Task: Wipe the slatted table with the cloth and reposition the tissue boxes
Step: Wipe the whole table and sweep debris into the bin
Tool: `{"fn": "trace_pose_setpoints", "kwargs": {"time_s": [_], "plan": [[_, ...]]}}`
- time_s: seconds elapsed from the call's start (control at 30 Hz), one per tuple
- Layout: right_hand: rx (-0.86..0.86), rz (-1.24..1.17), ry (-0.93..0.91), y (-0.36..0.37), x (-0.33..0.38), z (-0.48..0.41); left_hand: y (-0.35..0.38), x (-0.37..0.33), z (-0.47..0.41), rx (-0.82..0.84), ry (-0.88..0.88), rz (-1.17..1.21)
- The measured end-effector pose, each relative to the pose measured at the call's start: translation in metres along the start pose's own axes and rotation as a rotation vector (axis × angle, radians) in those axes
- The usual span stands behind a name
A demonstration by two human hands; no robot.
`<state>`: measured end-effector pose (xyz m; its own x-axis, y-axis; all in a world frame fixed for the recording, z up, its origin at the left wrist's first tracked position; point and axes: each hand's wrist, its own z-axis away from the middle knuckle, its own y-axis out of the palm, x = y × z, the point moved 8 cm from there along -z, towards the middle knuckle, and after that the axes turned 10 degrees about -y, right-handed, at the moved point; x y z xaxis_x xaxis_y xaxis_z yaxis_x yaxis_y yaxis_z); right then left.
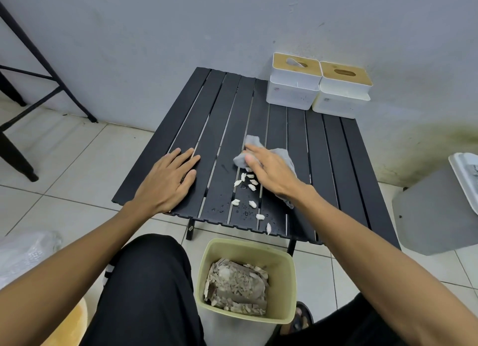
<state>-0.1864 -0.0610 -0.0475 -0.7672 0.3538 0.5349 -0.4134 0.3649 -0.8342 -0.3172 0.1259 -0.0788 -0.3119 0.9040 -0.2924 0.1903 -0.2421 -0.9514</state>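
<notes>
A low black slatted table (212, 118) stands against the wall. My right hand (271, 171) presses flat on a grey cloth (284, 155) near the table's middle. Several small white scraps (249, 184) and water drops lie on the slats just in front of that hand, toward the near edge. My left hand (168, 180) rests palm down, fingers spread, on the table's left part and holds nothing. Two white tissue boxes with wooden lids stand side by side at the far right corner: the left tissue box (293, 84) shows a tissue in its slot, the right tissue box (341, 90) touches it.
A pale green bin (207, 265) holding scraps sits on the floor under the table's near edge, between my knees. A grey box (434, 211) with a white tray stands at the right. Black chair legs (51, 74) are at the left, a plastic bag (23, 252) at lower left.
</notes>
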Motion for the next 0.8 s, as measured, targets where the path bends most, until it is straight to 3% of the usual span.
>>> {"fn": "trace_pose_setpoints", "kwargs": {"time_s": [0.27,0.8], "plan": [[0.106,0.034,-0.201,0.028,0.043,0.041,0.001,0.0,0.0,0.004,-0.004,-0.002],[0.107,-0.072,-0.249,0.041,0.07,0.092,-0.001,0.001,0.0,0.012,-0.01,0.007]]}}
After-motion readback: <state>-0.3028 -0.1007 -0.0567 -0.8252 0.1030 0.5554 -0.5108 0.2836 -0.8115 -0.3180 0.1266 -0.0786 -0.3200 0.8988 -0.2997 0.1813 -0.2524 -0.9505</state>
